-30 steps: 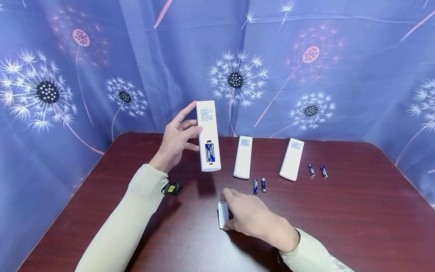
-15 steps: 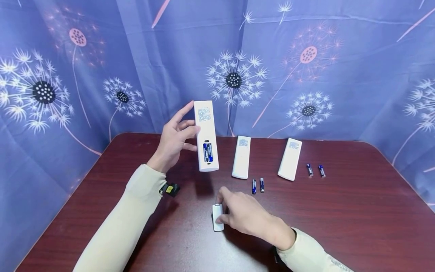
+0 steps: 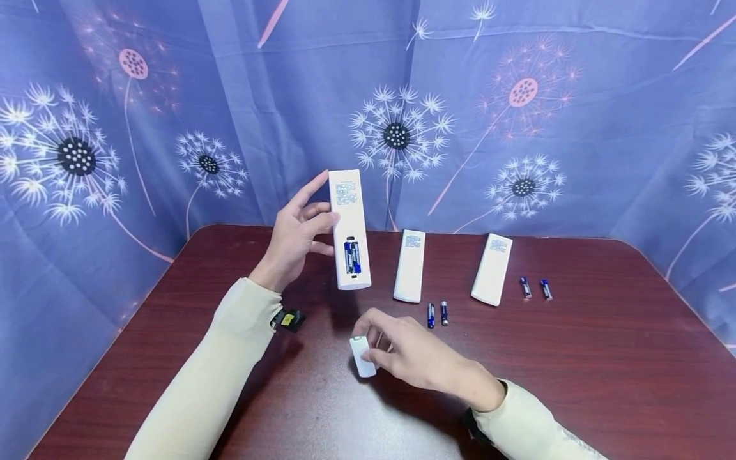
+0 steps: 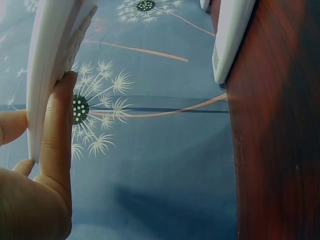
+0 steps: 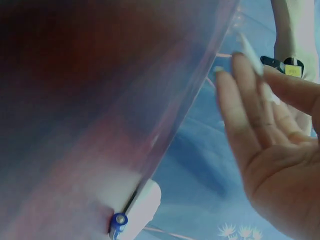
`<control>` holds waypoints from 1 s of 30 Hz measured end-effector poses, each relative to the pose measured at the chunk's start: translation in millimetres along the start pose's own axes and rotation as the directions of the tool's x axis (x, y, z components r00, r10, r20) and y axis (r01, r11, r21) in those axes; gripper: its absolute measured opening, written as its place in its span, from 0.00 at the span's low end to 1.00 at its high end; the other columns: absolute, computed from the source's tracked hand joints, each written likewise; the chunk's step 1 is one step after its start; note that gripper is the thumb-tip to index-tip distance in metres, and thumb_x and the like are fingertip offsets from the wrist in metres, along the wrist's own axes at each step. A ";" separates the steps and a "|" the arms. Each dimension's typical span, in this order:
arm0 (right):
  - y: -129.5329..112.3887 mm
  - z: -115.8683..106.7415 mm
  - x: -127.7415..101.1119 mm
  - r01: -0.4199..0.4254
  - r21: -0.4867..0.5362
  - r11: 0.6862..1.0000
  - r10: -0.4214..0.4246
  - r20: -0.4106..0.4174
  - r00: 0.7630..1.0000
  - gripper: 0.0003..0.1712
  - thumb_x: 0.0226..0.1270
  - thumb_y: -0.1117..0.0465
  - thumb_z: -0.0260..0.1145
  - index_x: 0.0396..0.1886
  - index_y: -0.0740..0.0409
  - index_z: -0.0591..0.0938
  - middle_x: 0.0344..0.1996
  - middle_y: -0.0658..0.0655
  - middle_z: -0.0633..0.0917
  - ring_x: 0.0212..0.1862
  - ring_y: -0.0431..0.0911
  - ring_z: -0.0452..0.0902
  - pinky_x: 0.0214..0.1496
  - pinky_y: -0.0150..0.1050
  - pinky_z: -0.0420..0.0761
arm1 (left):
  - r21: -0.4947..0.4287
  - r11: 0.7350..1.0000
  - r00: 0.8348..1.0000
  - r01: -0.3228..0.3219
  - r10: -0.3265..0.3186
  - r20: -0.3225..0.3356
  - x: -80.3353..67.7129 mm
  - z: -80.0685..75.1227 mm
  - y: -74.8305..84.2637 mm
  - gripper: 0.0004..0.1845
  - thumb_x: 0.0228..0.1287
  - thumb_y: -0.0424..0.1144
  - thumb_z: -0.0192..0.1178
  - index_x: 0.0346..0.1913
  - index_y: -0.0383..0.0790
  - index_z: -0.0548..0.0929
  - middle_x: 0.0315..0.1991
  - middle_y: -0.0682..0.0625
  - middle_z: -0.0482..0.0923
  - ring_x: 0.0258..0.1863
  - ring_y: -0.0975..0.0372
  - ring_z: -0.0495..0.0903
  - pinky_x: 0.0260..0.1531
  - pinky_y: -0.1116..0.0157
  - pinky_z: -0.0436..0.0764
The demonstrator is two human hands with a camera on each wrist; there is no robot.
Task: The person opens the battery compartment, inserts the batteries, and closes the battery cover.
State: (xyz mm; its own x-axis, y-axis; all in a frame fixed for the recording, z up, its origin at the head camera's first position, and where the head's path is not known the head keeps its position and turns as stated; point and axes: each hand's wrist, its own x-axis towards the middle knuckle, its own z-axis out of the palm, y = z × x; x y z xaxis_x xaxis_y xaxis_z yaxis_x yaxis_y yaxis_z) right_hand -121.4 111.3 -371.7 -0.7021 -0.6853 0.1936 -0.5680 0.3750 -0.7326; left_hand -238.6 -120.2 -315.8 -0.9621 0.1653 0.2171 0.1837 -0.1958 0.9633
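White plastic, nearest me: a battery cover (image 3: 365,358), pinched by my right hand's (image 3: 411,351) thumb and fingers over the reddish table (image 3: 287,409). Farther out, I see my left hand (image 3: 292,237) gripping a raised remote (image 3: 347,220), batteries (image 3: 349,258) showing in its uncovered compartment. Beyond lie four loose batteries (image 3: 431,316), two more remotes (image 3: 409,266) and a blue curtain (image 3: 310,83).

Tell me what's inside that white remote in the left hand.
Two batteries sit side by side in an opening in the white remote. Whatever lies beneath them or deeper inside is covered and can't be seen.
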 end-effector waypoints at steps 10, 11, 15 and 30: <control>3.4 -19.6 4.0 0.182 0.138 0.974 -0.152 -0.198 0.968 0.17 0.72 0.73 0.71 0.56 0.60 0.80 0.32 0.52 0.85 0.30 0.42 0.84 0.31 0.36 0.86 | 0.006 1.000 1.000 0.001 -0.001 0.000 0.7 0.8 0.4 0.39 0.72 0.26 0.62 0.81 0.60 0.70 0.51 0.41 0.81 0.37 0.55 0.87 0.21 0.59 0.88; 3.2 -22.2 4.2 0.188 0.145 0.971 -0.154 -0.215 0.964 0.17 0.72 0.73 0.71 0.56 0.60 0.80 0.32 0.52 0.85 0.30 0.43 0.84 0.30 0.37 0.86 | 0.005 1.000 1.000 0.002 -0.002 0.001 0.7 0.9 0.3 0.39 0.72 0.26 0.62 0.81 0.60 0.70 0.51 0.41 0.81 0.37 0.55 0.87 0.21 0.59 0.88; 1.6 -32.4 6.7 0.180 0.169 0.969 -0.129 -0.277 0.952 0.19 0.71 0.75 0.71 0.57 0.61 0.80 0.31 0.52 0.85 0.31 0.44 0.86 0.33 0.40 0.88 | 0.001 1.000 1.000 0.003 -0.003 0.001 0.6 1.1 -0.6 0.39 0.73 0.26 0.62 0.81 0.60 0.69 0.51 0.41 0.81 0.36 0.55 0.87 0.21 0.60 0.87; -9.2 -53.7 19.9 0.089 0.277 0.957 0.019 -0.366 0.930 0.21 0.70 0.75 0.72 0.60 0.62 0.80 0.35 0.61 0.82 0.33 0.60 0.88 0.34 0.48 0.91 | -0.012 1.000 1.000 -0.013 0.013 0.006 0.8 2.2 2.4 0.39 0.73 0.26 0.62 0.81 0.60 0.70 0.51 0.41 0.81 0.36 0.54 0.87 0.21 0.59 0.88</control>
State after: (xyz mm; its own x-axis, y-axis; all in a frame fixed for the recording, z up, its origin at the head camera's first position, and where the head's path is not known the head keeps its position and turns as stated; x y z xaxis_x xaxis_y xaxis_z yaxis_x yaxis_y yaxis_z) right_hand -153.1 127.7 -326.1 -0.8210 -0.4022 0.4052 -0.4876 0.1249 -0.8641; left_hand -238.5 -118.4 -313.0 -0.9583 0.1685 0.2307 0.1939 -0.2095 0.9584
